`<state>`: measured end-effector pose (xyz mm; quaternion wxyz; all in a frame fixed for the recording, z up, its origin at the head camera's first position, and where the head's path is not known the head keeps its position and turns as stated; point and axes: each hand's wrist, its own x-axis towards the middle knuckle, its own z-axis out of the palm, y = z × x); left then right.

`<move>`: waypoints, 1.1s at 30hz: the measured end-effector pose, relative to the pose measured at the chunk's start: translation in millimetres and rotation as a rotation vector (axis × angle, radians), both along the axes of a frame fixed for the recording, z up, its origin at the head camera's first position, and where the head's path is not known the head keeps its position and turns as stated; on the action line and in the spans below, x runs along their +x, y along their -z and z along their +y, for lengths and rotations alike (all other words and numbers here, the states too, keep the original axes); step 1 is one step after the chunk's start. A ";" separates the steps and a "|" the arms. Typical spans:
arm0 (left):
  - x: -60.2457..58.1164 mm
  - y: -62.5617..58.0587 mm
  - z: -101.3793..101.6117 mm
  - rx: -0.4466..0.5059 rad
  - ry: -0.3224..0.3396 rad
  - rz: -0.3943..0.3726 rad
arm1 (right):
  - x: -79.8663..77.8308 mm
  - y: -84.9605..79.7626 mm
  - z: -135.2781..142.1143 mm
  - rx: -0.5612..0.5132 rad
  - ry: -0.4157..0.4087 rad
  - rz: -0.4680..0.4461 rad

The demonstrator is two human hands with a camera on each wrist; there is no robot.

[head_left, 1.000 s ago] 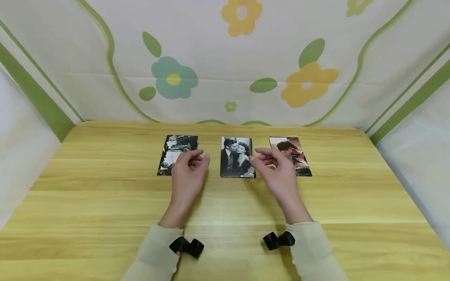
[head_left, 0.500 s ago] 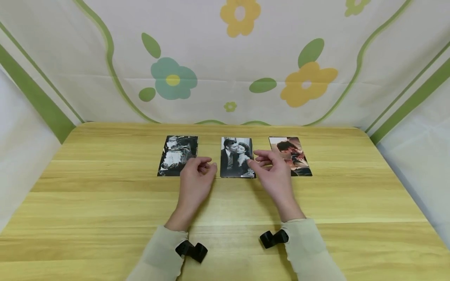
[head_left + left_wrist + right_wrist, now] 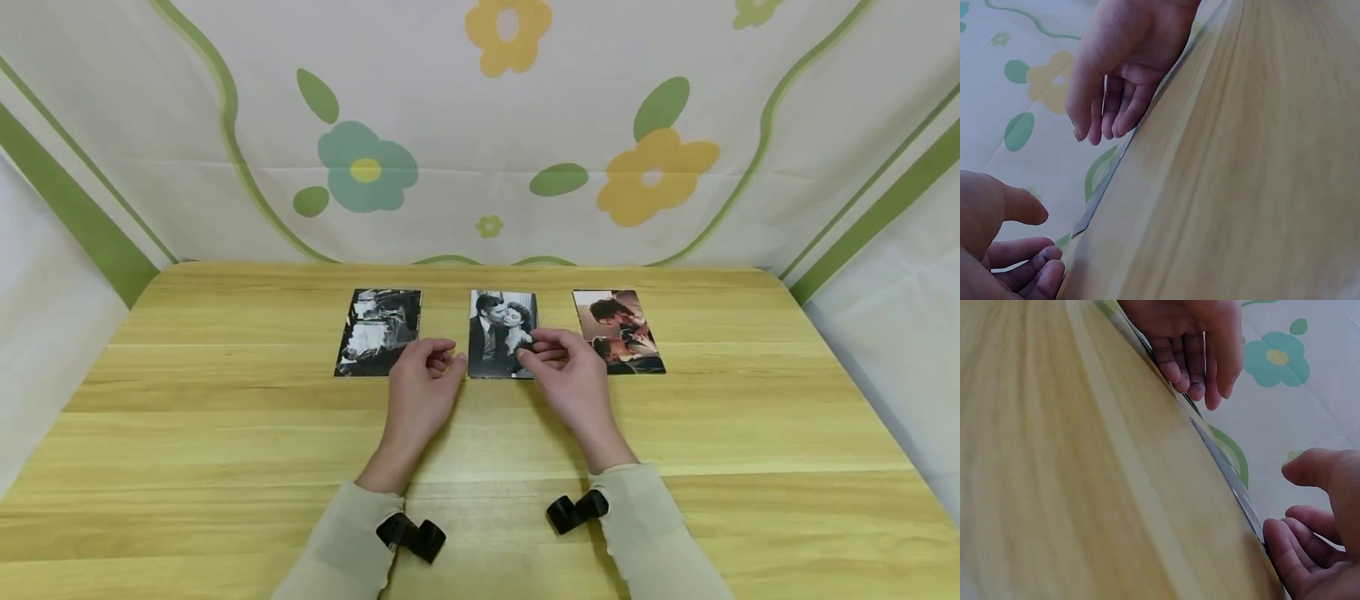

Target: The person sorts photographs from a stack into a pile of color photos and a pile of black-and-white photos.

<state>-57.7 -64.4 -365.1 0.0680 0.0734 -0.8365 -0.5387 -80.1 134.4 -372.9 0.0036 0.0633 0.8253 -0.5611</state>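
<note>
A black-and-white photo card (image 3: 491, 337) of a couple lies flat in the middle of a row of cards. My left hand (image 3: 422, 387) is just off its left edge, fingers loosely curled with thumb apart, partly over the lower right corner of the left card (image 3: 377, 329). My right hand (image 3: 572, 383) overlaps the middle card's lower right part, its fingertips close over that edge. In the left wrist view, the middle card (image 3: 1100, 197) is a thin strip seen edge-on between both hands. The right wrist view shows a gap between the right thumb and fingers, nothing held.
A colour photo card (image 3: 622, 329) lies to the right of the middle one. The wooden table (image 3: 487, 542) ends at the back against a hanging cloth (image 3: 465, 167) printed with flowers. Each sleeve carries a black wrist mount, such as the left one (image 3: 411, 536).
My left hand has moved right and slightly nearer, from over the left card to the middle card's side. My right hand has shifted left, uncovering more of the colour card. The cards have stayed put.
</note>
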 end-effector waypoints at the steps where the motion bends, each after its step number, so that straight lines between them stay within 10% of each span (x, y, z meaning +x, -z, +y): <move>1: -0.3 0.6 0.0 -0.003 0.001 -0.001 | -0.1 0.8 -0.3 -0.002 0.001 0.002; 17: -2.1 9.9 0.2 -0.161 0.067 0.055 | 1.4 3.2 -0.7 0.007 0.078 0.137; 33: -4.8 9.0 9.1 -0.230 0.102 0.103 | -3.0 8.6 -1.6 0.275 0.061 0.074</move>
